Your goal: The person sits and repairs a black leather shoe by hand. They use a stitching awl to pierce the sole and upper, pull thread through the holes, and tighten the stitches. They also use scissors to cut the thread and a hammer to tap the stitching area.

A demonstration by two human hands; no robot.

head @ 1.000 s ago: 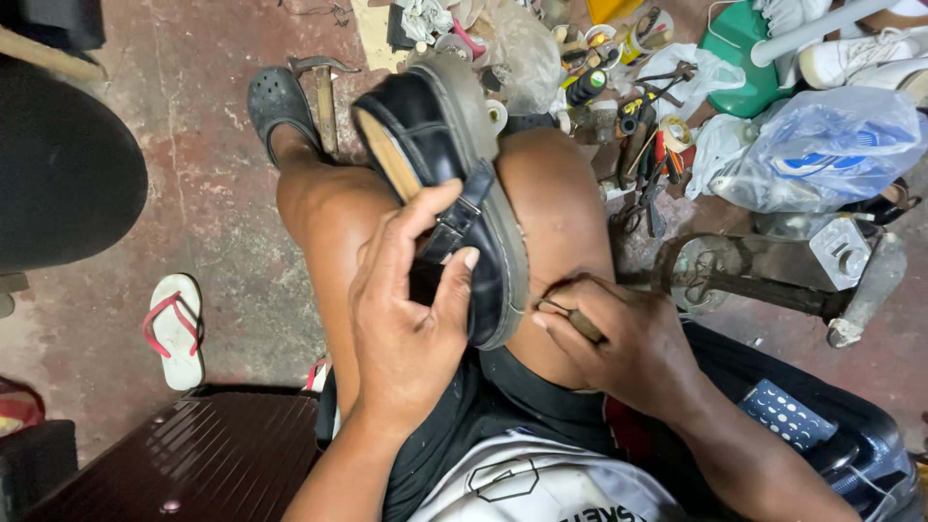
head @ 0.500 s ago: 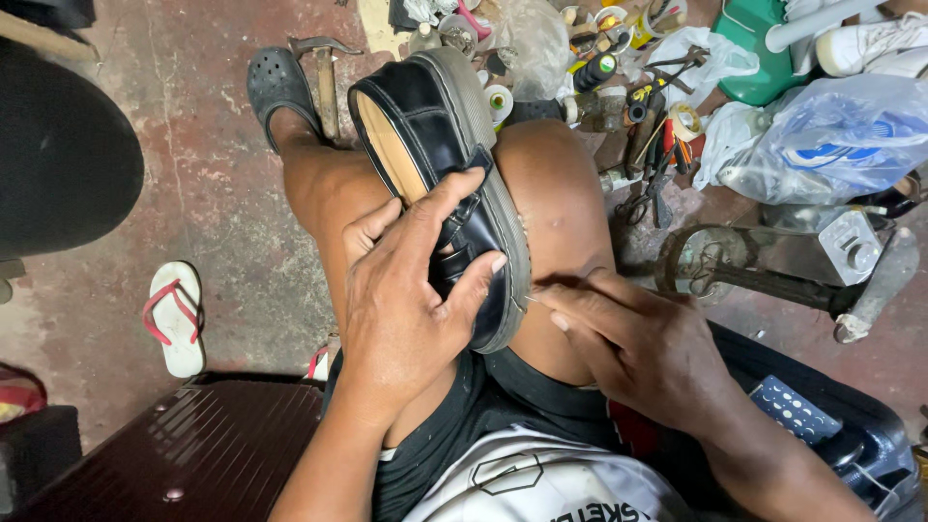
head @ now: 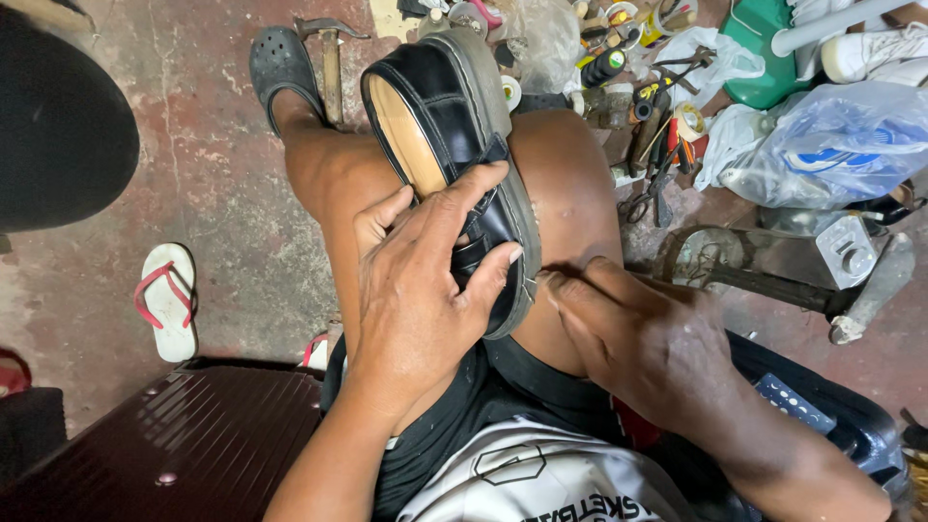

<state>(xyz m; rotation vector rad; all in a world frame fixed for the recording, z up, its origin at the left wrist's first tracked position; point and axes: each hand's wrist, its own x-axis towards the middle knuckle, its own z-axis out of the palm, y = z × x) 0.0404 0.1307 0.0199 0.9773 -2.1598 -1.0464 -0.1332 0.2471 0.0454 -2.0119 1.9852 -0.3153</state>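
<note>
A black leather shoe (head: 440, 116) with a tan insole and grey sole rim lies between my knees, toe pointing away. My left hand (head: 420, 290) clamps over its heel end, fingers across the upper and thumb on the sole edge. My right hand (head: 643, 338) rests on my right thigh beside the sole, fingertips pinched at the rim where a thin needle or awl tip (head: 534, 281) shows; most of that tool is hidden.
A hammer (head: 332, 53) and my dark clog (head: 280, 63) lie on the red concrete floor ahead. Pliers, scissors, tape rolls and plastic bags (head: 831, 135) crowd the right. A white and red flip-flop (head: 166, 302) lies left; a dark case (head: 193, 445) sits beside me.
My right hand has turned palm down and slid closer to the sole rim, covering the wooden-handled tool seen earlier. My left hand has spread wider over the shoe's heel.
</note>
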